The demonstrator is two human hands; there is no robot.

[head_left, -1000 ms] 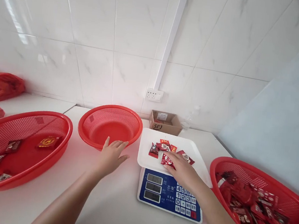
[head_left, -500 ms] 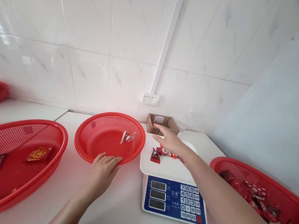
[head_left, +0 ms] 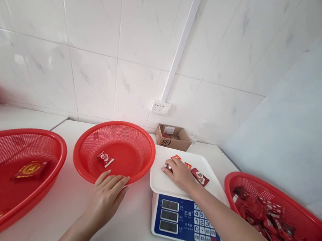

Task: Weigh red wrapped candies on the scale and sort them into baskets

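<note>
My left hand [head_left: 110,192] grips the near rim of the middle round red plastic basket [head_left: 77,161], fingers over the edge. Inside that basket lies a single red-and-white wrapped candy [head_left: 105,159]. On the white pan [head_left: 158,180] of a digital scale [head_left: 185,221], my right hand [head_left: 179,173] closes its fingers on a small dark-wrapped candy [head_left: 169,167], mostly hidden under them. Beside this hand on the pan are a dark red candy packet [head_left: 200,177] and small red wrappers [head_left: 176,157], partly covered by the hand. My right forearm blocks part of the keypad.
A larger red basket [head_left: 62,155] with a few wrapped packets stands at left. Another red basket [head_left: 232,175], holding many red packets, is at right. Behind the scale sit a small cardboard box [head_left: 186,144] and a clear bottle [head_left: 196,134] against the tiled wall.
A candy in mid-air over the middle basket has landed inside it. My right hand has come back down onto the pan's candies. My left hand stays at the basket rim.
</note>
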